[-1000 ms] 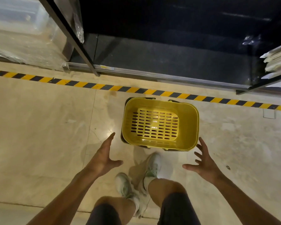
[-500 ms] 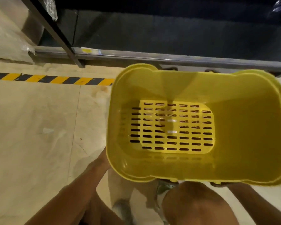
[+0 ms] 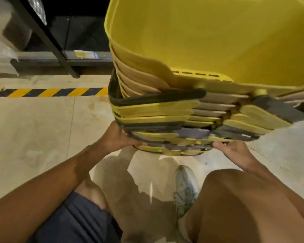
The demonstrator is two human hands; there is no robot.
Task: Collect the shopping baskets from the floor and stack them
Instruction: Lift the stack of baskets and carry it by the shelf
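A tall stack of several nested yellow shopping baskets (image 3: 209,41) fills the upper right of the head view, tilted toward me, with black and yellow handles folded along its near side. My left hand (image 3: 118,138) grips the lower left rim of the stack, fingers curled under it. At the lower right of the stack, my right hand (image 3: 232,149) holds the bottom rims; its fingertips are hidden beneath them. The base of the stack is out of sight.
A black and yellow hazard stripe (image 3: 47,92) crosses the pale floor at left. Beyond it stands a dark shelf frame (image 3: 47,36) above a metal rail (image 3: 63,56). My knees and one white shoe (image 3: 186,188) are right below the stack.
The camera has dropped close to the baskets. My hands went from spread open in the air to gripping the stack's lower rims, and the stack now tilts toward me.
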